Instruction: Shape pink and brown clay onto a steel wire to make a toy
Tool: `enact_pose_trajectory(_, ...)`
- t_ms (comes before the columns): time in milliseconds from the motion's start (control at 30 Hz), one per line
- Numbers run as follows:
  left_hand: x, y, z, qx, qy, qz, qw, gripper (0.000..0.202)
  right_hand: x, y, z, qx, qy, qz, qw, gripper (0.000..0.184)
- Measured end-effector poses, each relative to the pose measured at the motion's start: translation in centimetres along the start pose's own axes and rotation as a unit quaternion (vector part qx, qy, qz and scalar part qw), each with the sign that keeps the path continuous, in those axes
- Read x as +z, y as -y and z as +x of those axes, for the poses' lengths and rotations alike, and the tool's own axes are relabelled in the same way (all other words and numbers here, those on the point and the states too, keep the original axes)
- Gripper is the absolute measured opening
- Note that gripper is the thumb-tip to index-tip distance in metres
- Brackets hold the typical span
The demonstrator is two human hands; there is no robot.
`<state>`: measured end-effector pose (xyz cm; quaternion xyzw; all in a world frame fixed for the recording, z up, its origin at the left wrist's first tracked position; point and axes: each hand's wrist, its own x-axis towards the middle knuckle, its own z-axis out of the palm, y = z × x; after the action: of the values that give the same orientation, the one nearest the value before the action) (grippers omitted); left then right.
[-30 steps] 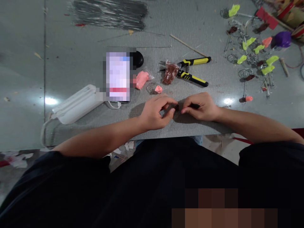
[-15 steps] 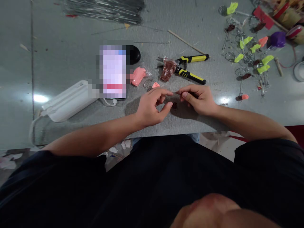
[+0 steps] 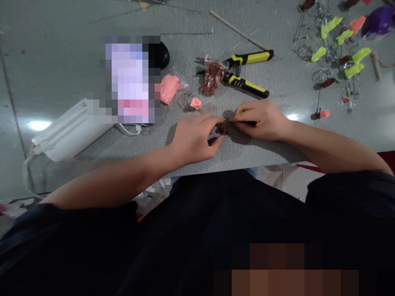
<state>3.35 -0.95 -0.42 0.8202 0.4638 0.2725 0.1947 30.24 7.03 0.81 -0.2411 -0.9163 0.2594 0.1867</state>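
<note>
A small dark brown clay piece (image 3: pixel 223 130) with thin wire about it sits between the thumb and fingers of my left hand (image 3: pixel 196 137), which are curled round it close to the table. Just right of it, my right hand (image 3: pixel 262 120) is closed in a pinch; a tiny brown bit, seemingly clay, shows at its fingertips. Beyond my left hand lies a pink clay lump (image 3: pixel 196 103) on a looped wire. Farther off are a bag of brown clay (image 3: pixel 212 76), resting on yellow-and-black pliers (image 3: pixel 248 86), and a bag of pink clay (image 3: pixel 169 88).
On the left are a phone (image 3: pixel 129 78), blurred out, a black rounded object (image 3: pixel 162 55) and a white power strip (image 3: pixel 72 131) with a cable. A thin stick (image 3: pixel 237 29) lies at the back. Wire pieces with yellow-green clay (image 3: pixel 331 26) and a purple lump (image 3: pixel 381 24) are at right.
My left thumb and fingers have come down around the brown clay piece, which lay on the table before. My right hand keeps its pinch beside it. The camera view has shifted.
</note>
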Motion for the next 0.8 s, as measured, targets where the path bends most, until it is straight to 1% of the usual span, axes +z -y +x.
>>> enact_pose_trajectory(100,-0.21,-0.09,0.1,0.006,0.006,0.011,1.0,0.03,-0.2,-0.07,-0.06,-0.011,0.026,-0.002,1.0,0.026)
enact_pose_trajectory(233,-0.37,-0.22,0.17,0.004,0.012,0.018,1.0,0.026,0.05,0.06,-0.12,-0.013,0.032,-0.002,0.999,0.027)
enact_pose_trajectory(367,-0.27,-0.2,0.16,0.002,0.009,0.022,1.0,0.022,0.4,0.15,-0.1,-0.018,0.025,-0.005,0.999,0.027)
enact_pose_trajectory(600,-0.06,-0.11,0.16,-0.002,0.007,0.01,1.0,0.015,0.44,0.46,0.08,0.034,0.056,0.013,0.998,0.02)
enact_pose_trajectory(800,-0.18,-0.21,0.32,-0.015,0.016,0.005,1.0,0.013,0.65,0.71,0.39,0.055,0.064,0.009,0.996,0.013)
